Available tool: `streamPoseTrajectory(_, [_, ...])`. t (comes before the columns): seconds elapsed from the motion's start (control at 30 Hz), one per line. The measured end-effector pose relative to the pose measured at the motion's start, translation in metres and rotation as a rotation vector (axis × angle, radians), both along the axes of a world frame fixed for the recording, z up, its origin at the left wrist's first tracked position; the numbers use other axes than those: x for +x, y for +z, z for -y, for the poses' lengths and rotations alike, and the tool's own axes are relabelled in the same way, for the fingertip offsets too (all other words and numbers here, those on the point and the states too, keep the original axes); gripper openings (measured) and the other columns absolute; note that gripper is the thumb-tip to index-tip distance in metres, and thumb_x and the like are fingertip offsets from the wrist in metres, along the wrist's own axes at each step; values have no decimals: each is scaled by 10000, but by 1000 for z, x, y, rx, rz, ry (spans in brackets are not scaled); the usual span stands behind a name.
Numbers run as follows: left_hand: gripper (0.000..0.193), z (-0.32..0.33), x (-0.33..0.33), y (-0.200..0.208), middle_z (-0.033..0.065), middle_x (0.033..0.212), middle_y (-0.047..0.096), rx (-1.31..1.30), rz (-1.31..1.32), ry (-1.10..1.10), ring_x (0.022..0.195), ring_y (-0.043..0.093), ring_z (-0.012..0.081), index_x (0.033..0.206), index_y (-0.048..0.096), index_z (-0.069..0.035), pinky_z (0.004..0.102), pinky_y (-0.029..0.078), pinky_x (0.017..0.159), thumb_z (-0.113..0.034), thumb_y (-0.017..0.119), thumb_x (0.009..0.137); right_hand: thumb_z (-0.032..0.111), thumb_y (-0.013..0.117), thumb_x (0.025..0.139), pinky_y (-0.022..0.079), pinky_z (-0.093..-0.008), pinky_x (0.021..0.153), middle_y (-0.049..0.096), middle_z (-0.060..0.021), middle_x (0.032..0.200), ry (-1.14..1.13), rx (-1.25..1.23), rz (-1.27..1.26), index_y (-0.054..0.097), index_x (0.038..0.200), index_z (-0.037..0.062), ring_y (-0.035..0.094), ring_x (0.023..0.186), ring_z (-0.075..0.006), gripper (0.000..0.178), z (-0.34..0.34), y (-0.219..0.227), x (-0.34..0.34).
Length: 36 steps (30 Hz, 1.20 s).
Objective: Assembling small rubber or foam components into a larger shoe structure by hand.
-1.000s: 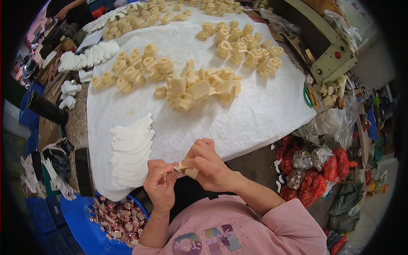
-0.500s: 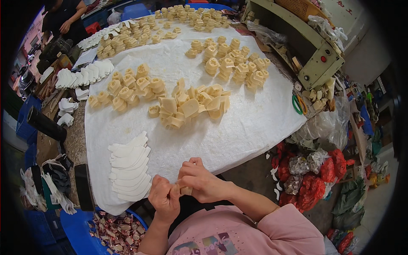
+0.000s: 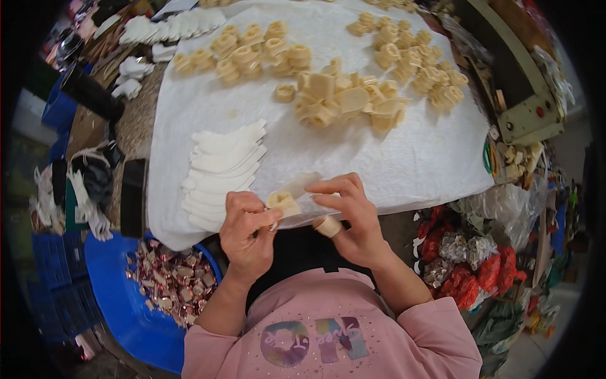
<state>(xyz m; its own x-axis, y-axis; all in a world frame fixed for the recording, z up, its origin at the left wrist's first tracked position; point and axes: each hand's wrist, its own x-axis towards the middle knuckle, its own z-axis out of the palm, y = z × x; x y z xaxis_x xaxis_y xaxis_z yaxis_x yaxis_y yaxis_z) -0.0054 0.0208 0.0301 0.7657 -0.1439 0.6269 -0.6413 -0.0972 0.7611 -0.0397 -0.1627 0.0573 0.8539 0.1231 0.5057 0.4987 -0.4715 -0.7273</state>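
Over the near edge of the table, my left hand [image 3: 247, 228] pinches a cream ring-shaped piece [image 3: 283, 203] with a hollow middle. A thin, pale flap [image 3: 305, 185], blurred by motion, extends from that piece toward my other hand. My right hand [image 3: 353, 218] is just to its right, fingers spread; whether the fingertips touch the flap is unclear. A tan band [image 3: 327, 225] wraps its thumb. Left of the hands lies an overlapping row of white curved strips [image 3: 221, 167]. Beyond them is a heap of cream pieces [image 3: 344, 98], some with flat flaps sticking out.
More cream pieces stand in clusters at the far left [image 3: 246, 54] and far right [image 3: 420, 57] of the white sheet [image 3: 290, 139]. A blue tub [image 3: 113, 297] of reddish scraps sits below left. A dark phone-like slab [image 3: 133, 199] lies at the table's left edge. Red bags [image 3: 461, 284] lie right.
My hands, earlier close together on a small piece, are now apart. The right has opened and moved right; the left keeps the cream piece. The view has tilted down, shifting the table up.
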Motion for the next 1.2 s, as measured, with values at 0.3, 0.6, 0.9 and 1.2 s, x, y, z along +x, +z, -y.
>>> streamPoseTrajectory(0.3, [202,10,-18,6,168,971,579,-176,-71,-293,910,600,299,885,588,-19,353,499,781,109,633,735,179,483,961,480,-332,872,585,-119,1041,28,1098,-472,506,1067,-30,586,973,-187,235,-23,-25,-31])
streamPoseTrajectory(0.6, [224,15,-17,12,85,906,578,398,300,-32,734,559,187,865,582,-36,290,309,593,21,628,654,128,428,962,497,-342,877,582,-183,1125,58,912,-520,526,1092,-78,593,1010,-218,263,-15,-16,-40])
streamPoseTrajectory(0.9, [188,21,-16,16,71,854,543,535,272,-7,645,494,184,828,554,-35,317,316,580,23,620,663,102,418,933,510,-311,763,639,-181,968,-114,359,-559,542,1070,-41,646,905,-215,234,-18,-7,-34])
streamPoseTrajectory(1.2, [183,19,-20,-5,127,924,613,-100,-295,-302,839,612,230,784,513,-25,279,491,674,119,616,738,119,620,857,489,-295,789,644,-94,953,165,602,-792,585,1012,-18,607,881,-156,210,18,-16,-2])
